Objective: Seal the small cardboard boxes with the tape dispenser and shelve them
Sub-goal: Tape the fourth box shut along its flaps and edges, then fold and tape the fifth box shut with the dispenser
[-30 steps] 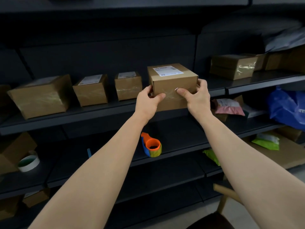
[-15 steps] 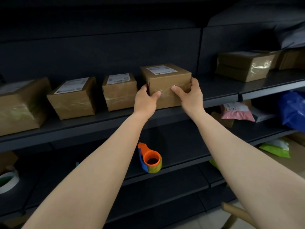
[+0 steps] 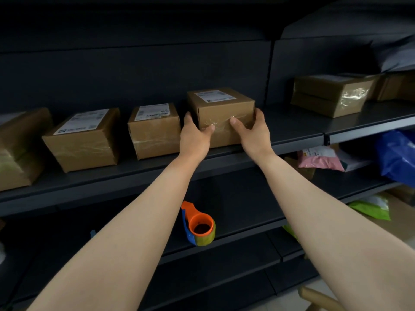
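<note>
Sitting left of the held box (image 3: 224,113): labelled box (image 3: 155,131); tape dispenser (image 3: 198,225) below.

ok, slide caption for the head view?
Left hand and right hand grip a taped cardboard box on the shelf; tape dispenser sits below.

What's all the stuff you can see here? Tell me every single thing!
held box: one, brown, on upper shelf, centre
boxes to its left: three, brown, same shelf
boxes to its right: at least two, brown, same level
tape dispenser: one, orange and blue, lower shelf
pink parcel: one, pink, right, under upper shelf
blue bag: one, blue, far right
green packet: one, green, lower right
left hand, right hand: two, gripping the held box's sides
</note>
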Motion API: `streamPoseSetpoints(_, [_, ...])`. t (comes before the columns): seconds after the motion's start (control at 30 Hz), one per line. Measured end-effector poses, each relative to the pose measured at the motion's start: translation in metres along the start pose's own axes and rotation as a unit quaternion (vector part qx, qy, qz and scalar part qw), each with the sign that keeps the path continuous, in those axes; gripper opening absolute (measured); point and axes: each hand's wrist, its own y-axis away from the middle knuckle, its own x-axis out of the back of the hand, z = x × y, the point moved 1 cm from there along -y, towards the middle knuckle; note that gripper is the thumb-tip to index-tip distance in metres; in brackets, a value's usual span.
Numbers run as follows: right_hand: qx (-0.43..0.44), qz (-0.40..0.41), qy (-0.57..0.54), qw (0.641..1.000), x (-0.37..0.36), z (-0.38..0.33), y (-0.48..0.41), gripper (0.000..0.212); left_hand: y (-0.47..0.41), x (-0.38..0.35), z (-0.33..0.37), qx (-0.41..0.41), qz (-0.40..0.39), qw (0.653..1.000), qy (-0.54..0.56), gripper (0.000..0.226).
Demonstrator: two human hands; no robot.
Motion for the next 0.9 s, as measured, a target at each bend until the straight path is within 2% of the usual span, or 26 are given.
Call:
streamPoseSetpoints(0.13, [0.006,0.028,0.001,1.000,0.011,-0.009,0.013,0.085,0.015,0.002,0.001,-0.030,-0.011,0.999,-0.001,0.083])
streamPoseSetpoints(0.33, [0.051,0.049,-0.024,0.997,0.038,-0.029,0.061,0.081,0.071,0.011,0.015,-0.112,0.021,0.992,0.044,0.077])
streamPoseSetpoints(0.43, [0.058,0.059,-0.031,0.996,0.058,-0.038,0.096,0.080,0.107,0.010,0.024,-0.143,0.011,0.988,0.064,0.071])
streamPoseSetpoints(0.67, [0.050,0.082,-0.044,0.994,0.112,-0.046,0.187,0.077,0.197,-0.003,0.040,-0.155,-0.050,0.981,0.108,0.068])
streamPoseSetpoints(0.9, [-0.015,0.122,-0.013,0.992,0.160,-0.019,0.279,0.075,0.283,-0.018,0.025,-0.122,-0.130,0.979,0.102,0.068])
